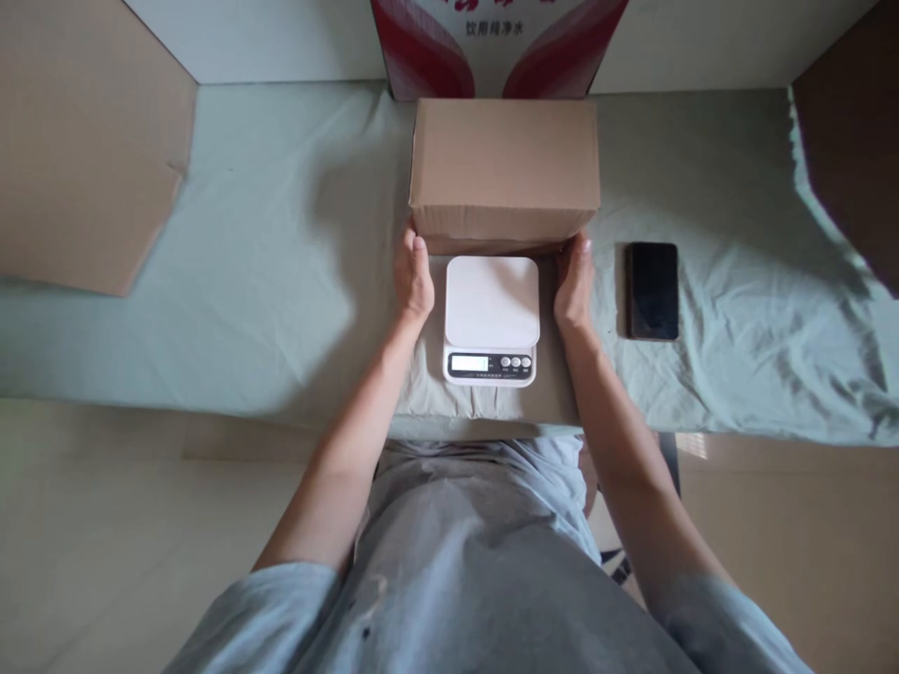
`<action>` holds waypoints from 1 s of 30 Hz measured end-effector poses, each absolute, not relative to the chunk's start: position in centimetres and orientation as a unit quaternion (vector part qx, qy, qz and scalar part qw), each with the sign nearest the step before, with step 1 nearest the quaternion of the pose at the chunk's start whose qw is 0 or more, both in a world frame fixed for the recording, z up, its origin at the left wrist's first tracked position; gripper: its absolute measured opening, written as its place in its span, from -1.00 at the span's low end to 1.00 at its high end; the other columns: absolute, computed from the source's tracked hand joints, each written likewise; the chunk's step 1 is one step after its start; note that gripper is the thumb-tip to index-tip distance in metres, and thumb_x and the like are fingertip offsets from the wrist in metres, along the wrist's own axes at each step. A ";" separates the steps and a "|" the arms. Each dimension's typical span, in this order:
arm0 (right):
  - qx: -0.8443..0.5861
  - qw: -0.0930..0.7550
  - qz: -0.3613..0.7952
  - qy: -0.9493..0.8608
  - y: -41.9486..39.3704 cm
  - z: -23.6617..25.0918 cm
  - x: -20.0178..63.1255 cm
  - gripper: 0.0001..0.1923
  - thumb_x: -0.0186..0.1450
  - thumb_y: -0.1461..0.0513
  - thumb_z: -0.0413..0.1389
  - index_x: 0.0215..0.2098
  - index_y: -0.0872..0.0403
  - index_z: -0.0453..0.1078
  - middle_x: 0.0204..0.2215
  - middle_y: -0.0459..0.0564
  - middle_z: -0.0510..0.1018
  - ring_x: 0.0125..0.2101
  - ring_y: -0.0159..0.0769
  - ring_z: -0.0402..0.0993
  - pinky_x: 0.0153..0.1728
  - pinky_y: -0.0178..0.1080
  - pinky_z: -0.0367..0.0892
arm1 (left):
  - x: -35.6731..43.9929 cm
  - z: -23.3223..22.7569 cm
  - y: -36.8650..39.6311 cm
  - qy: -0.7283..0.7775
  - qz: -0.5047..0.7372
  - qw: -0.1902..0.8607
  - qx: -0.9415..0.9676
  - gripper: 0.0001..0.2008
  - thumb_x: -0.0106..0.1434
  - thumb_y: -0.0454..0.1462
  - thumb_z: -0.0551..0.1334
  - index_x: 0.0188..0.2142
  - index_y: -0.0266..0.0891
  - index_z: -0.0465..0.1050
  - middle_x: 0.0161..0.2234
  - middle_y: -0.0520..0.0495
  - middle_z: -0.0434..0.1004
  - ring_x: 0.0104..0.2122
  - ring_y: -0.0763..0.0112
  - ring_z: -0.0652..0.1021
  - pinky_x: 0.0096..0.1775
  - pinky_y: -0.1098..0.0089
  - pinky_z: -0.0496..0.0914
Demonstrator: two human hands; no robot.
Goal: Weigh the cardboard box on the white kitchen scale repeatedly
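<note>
Item: cardboard box, closed, on the cloth-covered desk at 12 o'clock of the kitchen scale.

Left hand and right hand: each grip clasps a lower near corner of the box.

Phone: at 3 o'clock.

Step, judged: taking hold; lifting needs even two-handed pressure.
</note>
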State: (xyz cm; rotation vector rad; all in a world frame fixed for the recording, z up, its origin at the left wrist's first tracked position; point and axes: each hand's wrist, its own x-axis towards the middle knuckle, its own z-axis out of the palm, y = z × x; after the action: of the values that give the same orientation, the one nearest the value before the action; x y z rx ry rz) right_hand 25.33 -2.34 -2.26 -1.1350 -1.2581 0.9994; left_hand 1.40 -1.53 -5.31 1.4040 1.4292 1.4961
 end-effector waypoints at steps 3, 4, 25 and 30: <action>-0.447 0.588 0.406 -0.539 -2.1 -1.3 25.3 -0.33 0.26 -0.25 -0.24 0.20 -0.17 0.14 0.23 -0.30 0.27 0.28 -0.34 0.07 0.35 -0.12 -0.03 | 1.4 -3.5 -1.6 0.543 0.576 0.291 0.537 -0.23 0.22 0.27 -0.14 0.15 -0.20 0.27 0.17 -0.19 0.31 0.25 0.25 0.26 0.27 0.27 0.10; -0.440 0.592 0.405 -0.540 -2.2 -0.8 25.3 -0.33 0.25 -0.26 -0.23 0.20 -0.22 0.14 0.23 -0.32 0.26 0.28 -0.34 0.08 0.34 -0.14 0.01 | 1.3 -2.6 -1.9 0.536 0.582 0.283 0.542 -0.26 0.24 0.25 -0.14 0.15 -0.18 0.26 0.18 -0.17 0.30 0.26 0.27 0.24 0.28 0.28 0.10; -0.500 0.580 0.418 -0.489 -15.3 1.2 25.0 -0.41 0.25 -0.19 -0.16 0.14 -0.20 0.27 0.14 -0.12 0.39 0.23 -0.13 0.21 0.27 0.03 0.12 | 2.0 1.2 -15.8 0.542 0.563 0.309 0.542 -0.51 0.38 0.03 -0.10 0.17 -0.08 0.25 0.11 -0.12 0.36 0.14 0.26 0.38 0.18 0.25 0.27; -0.493 0.576 0.430 -0.491 -15.7 0.5 25.3 -0.44 0.27 -0.16 -0.13 0.14 -0.20 0.27 0.13 -0.10 0.39 0.22 -0.17 0.23 0.26 0.01 0.12 | 1.8 -0.1 -16.3 0.539 0.553 0.323 0.548 -0.52 0.39 0.00 -0.09 0.21 -0.05 0.20 0.16 -0.11 0.32 0.20 0.27 0.32 0.24 0.25 0.20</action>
State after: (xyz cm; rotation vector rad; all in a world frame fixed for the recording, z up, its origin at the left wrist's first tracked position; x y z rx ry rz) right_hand 25.32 -15.74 0.54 -1.1548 -1.1488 1.0058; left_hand 1.80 -16.28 -0.09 1.4383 1.4140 1.4513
